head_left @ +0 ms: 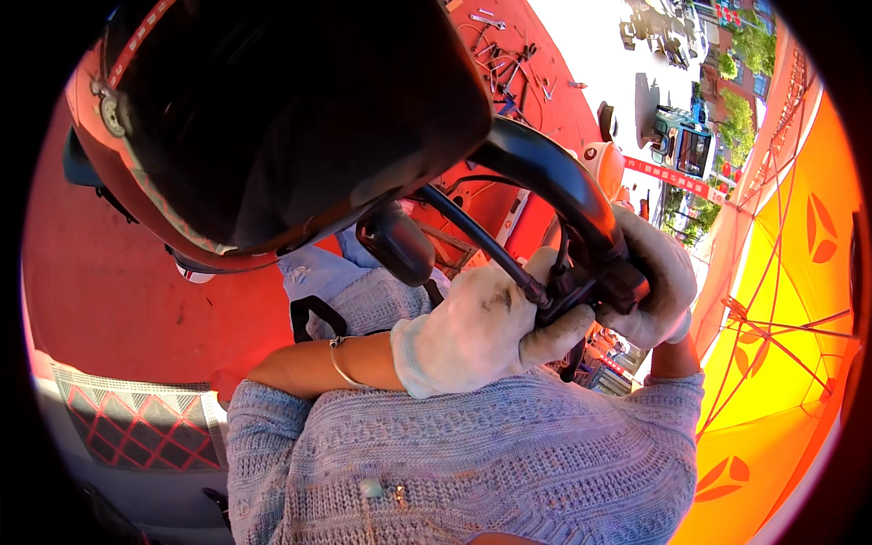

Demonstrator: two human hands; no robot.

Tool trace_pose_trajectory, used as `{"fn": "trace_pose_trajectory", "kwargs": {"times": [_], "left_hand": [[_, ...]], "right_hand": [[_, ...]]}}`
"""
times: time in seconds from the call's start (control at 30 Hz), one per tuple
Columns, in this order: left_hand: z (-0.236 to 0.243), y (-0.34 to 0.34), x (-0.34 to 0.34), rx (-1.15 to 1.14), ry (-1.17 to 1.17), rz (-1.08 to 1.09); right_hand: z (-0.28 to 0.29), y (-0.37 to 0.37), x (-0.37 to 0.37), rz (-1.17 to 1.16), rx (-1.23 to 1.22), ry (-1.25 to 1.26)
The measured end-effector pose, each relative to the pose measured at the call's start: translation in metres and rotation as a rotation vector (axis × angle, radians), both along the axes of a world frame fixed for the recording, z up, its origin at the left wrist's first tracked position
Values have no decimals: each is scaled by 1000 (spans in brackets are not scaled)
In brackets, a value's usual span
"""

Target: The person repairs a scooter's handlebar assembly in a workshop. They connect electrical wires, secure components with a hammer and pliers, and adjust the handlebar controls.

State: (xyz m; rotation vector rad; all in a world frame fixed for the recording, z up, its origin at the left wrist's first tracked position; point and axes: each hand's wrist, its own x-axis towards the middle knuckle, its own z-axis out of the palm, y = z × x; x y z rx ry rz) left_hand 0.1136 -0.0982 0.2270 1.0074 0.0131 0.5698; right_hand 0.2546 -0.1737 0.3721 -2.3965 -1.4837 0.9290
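Note:
My left hand (486,318), in a pale work glove with dark smudges, is closed around a black bracket (568,304) at the end of a thin black rod (481,234). Its thumb and fingers press on the bracket from both sides. My right hand (668,272), also gloved, wraps the end of a thick curved black tube (554,168), which meets the same bracket beside a blocky black clamp (625,283). Both hands are close together. A large glossy black panel (318,118) fills the upper left, close to the tube. A black rounded part (397,243) hangs below it.
Several tools and cables (513,73) lie on the red floor covering (136,282). A patterned grey mat (141,418) is at lower left. A yellow and orange canopy (772,363) with thin struts stands at right. Outside, a vehicle (690,145) stands beyond a red banner (672,179).

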Motion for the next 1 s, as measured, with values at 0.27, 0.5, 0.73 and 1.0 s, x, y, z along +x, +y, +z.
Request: {"fn": "trace_pose_trajectory", "kwargs": {"times": [0.27,0.5,0.73,1.0], "left_hand": [[4,0,-6,-10,147,-101],[8,1,-3,-166,220,-164],[30,-17,-9,-290,368,57],[43,-61,18,-334,361,778]], "right_hand": [[-8,4,5,-96,33,239],[-7,7,5,-374,-29,610],[-13,3,8,-229,-10,701],[-29,-2,33,-118,35,974]]}}
